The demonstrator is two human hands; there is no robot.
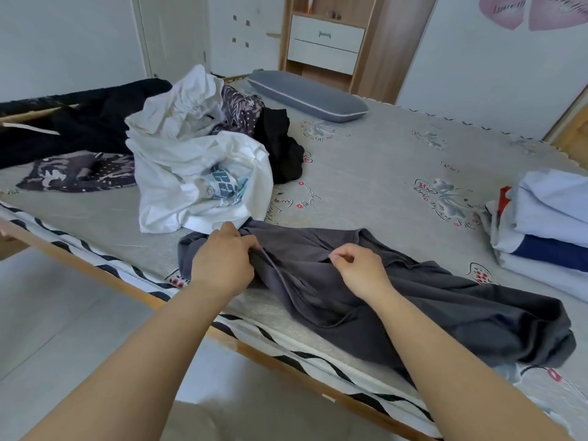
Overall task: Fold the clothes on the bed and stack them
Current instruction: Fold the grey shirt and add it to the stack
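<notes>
The room was bright with soft, even daylight and no single source showed in view. Shadows were faint: a thin dark edge lay under the grey garment (413, 300) and beneath the forearms. The white T-shirt (197, 183) was close to washed out, its folds barely readable. The wide-angle lens bowed the bed (381, 160) frame and stretched the forearms toward the bottom corners. Detail was soft throughout, with a smeared look on the far wardrobe (324, 43) and the pink wall decal (521, 11), whose lettering was illegible.

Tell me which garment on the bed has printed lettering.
The white T-shirt beside the dark grey garment: teal lettering shows on it; the others lack any.
</notes>
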